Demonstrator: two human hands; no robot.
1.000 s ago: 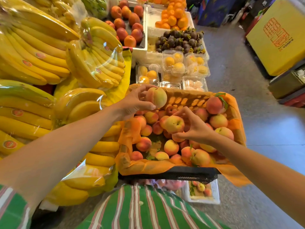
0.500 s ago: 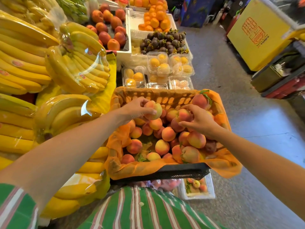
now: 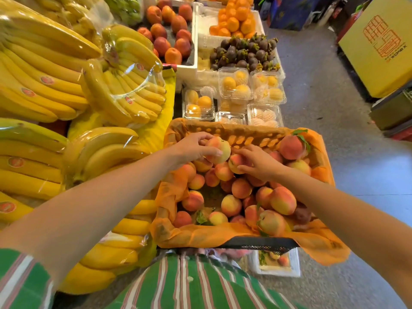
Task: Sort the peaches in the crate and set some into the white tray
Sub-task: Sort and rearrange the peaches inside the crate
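A black crate (image 3: 258,243) lined with orange paper holds several red-yellow peaches. My left hand (image 3: 191,148) grips a pale yellow-pink peach (image 3: 219,149) at the crate's far left side. Just right of it, my right hand (image 3: 256,162) curls over a small peach (image 3: 234,163) that rests among the others. A white tray (image 3: 294,267) with a few peaches sits on the floor below the crate's near edge, mostly hidden by it.
Bagged banana bunches (image 3: 66,85) fill the left side. Behind the crate stand clear clamshell boxes of fruit (image 3: 234,85), mangosteens (image 3: 243,52), oranges (image 3: 234,21) and a tray of red fruit (image 3: 171,30). A yellow carton (image 3: 379,45) stands at the right on the grey floor.
My left hand lowered its peach toward the crate's far left. My right hand let go of the larger peach, moved toward the far side and closed over a small one.
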